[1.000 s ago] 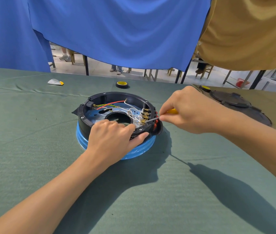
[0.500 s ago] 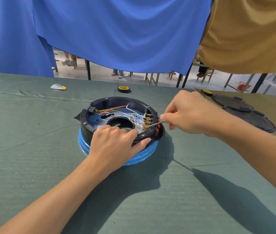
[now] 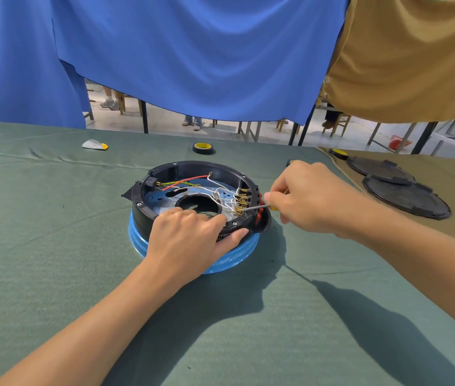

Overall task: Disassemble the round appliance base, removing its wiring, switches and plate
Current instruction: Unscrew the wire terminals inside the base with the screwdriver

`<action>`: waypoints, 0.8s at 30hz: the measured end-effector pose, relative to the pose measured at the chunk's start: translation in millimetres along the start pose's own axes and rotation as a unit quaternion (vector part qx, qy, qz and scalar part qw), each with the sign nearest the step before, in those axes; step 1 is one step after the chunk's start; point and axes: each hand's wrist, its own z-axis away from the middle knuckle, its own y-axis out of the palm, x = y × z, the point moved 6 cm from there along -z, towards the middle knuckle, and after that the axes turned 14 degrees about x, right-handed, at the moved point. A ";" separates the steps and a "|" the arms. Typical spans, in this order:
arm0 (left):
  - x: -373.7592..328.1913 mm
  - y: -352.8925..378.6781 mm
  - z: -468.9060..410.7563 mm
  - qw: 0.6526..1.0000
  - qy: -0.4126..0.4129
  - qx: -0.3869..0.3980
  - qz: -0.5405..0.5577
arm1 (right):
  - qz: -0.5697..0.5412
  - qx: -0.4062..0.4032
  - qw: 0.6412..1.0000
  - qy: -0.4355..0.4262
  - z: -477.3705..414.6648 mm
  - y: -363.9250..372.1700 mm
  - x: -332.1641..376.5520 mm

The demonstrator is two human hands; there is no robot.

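- The round base (image 3: 199, 164) sits near the middle of the table, upside down on a blue ring (image 3: 232, 263), with its inside open to view.
- The left hand (image 3: 190, 235) grips the near rim: fingers curled inside, thumb pressed on the outer wall.
- The right hand (image 3: 310, 199) is clamped on a screwdriver (image 3: 257, 208). The tip lies at the row of brass terminals (image 3: 241, 200) on the right wall.
- Risk: the tip may slip off a terminal. Likely cause: the shaft enters at a shallow angle over the rim. A slip could gouge the plastic or strike the left fingers, which lie near the tip.
- Risk: the white wires (image 3: 222, 195) are tangled at the terminals. Prying one connector may tear a neighbouring wire.
- Risk: the base may shift on the blue ring if the left grip loosens under side force.
- Risk: the red switches (image 3: 260, 217) sit just under the shaft. Leverage against them may crack them.
- The metal plate (image 3: 162, 200) is in place; the red wire (image 3: 193, 179) has one end free.
- Surface: a green cloth (image 3: 53, 246), lightly wrinkled. On it, a tape roll (image 3: 202, 148) at the far edge; black lids (image 3: 404, 199) lie on a tan cloth to the right.
- Room: a blue curtain (image 3: 193, 51) hangs behind; chair legs and feet show beneath it.
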 end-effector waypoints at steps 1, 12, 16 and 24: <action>-0.1 0.2 0.0 1.000 0.001 0.001 0.001 | 0.031 -0.007 0.999 -0.014 1.9 1.5 5.8; -0.5 -3.7 1.5 1.000 0.004 -0.001 0.001 | 0.004 -0.004 0.999 -0.032 -9.8 14.5 12.8; 0.5 -2.0 0.8 1.000 0.001 -0.003 0.005 | -0.004 -0.022 0.999 -0.038 -12.3 7.6 10.8; 1.3 -1.3 0.2 1.000 -0.002 0.004 0.004 | -0.005 0.010 1.000 -0.010 -3.7 -9.2 -9.3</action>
